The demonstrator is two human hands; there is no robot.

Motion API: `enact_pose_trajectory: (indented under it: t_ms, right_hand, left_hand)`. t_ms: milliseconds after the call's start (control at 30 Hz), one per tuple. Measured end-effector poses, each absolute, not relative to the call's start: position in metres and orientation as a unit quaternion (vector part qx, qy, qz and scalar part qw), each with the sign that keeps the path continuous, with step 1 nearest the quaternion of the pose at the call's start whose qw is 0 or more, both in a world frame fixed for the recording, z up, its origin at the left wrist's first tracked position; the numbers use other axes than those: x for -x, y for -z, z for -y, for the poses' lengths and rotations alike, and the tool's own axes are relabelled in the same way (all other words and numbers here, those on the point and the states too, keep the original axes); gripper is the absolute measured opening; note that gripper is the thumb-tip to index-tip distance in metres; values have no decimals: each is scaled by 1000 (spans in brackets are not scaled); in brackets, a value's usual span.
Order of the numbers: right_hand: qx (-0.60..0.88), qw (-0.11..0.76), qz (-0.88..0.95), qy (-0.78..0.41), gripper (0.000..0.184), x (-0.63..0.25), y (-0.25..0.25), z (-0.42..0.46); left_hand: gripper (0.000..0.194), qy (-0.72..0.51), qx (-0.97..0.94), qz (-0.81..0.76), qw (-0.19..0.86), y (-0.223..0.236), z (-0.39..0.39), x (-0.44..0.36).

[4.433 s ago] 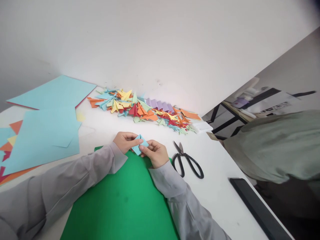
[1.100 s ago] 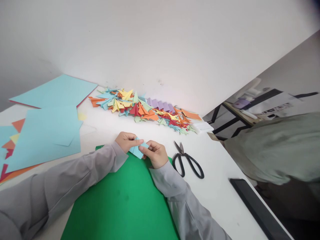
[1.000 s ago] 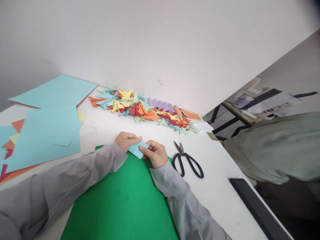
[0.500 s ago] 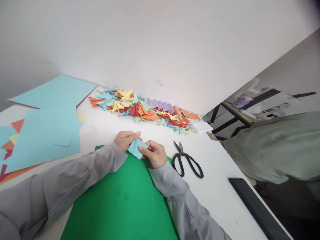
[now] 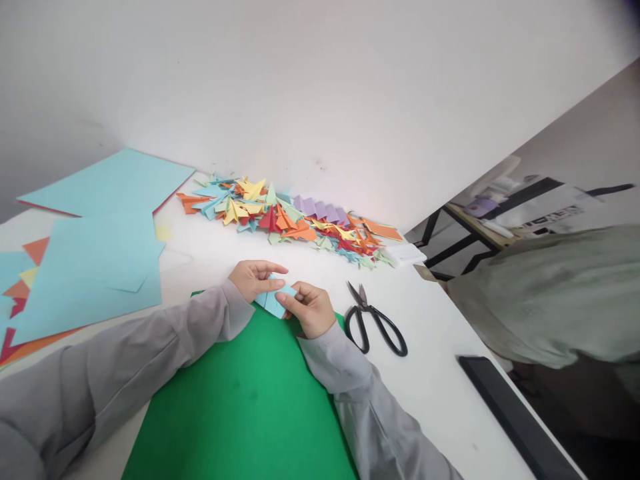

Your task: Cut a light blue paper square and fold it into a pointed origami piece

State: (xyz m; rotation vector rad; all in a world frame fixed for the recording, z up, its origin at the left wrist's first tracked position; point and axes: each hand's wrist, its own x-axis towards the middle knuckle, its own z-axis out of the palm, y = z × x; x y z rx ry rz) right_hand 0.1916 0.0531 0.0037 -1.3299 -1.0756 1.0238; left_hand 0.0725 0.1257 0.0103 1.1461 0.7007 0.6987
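Observation:
A small folded piece of light blue paper (image 5: pixel 273 304) is held between my two hands, just over the far edge of a green sheet (image 5: pixel 245 393). My left hand (image 5: pixel 255 279) has its thumb pressed across the paper's upper face, with the index finger stretched along the far side. On the right, my right hand (image 5: pixel 311 308) pinches the paper's near right part between thumb and fingers. Creases show on the paper; its underside is hidden. Black-handled scissors (image 5: pixel 373 319) lie partly open to the right of my right hand.
Folded paper planes (image 5: pixel 280 217) in several colours are heaped along the wall. Large light blue sheets (image 5: pixel 100 267) lie at left with coloured scraps. A dark flat bar (image 5: pixel 515 413) lies by the table's right edge. A person's pale green garment (image 5: pixel 550 293) shows beyond it.
My left thumb has moved down over the folded blue paper, and the left index finger now extends past its far side. My right hand has stayed in place.

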Motion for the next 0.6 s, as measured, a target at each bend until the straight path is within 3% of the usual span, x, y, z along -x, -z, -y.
enact_pose_trajectory:
  t_ms: [300,600]
  right_hand:
    - [577,534,450,-424,29,-191,-6,-53]
    - [557,509,496,-429,32,-191,-8,-51]
  left_hand:
    - [32,-343,-564,-335,672,-17,-120,-72]
    - [37,-313,-490,-330,744,-15,-126,-72]
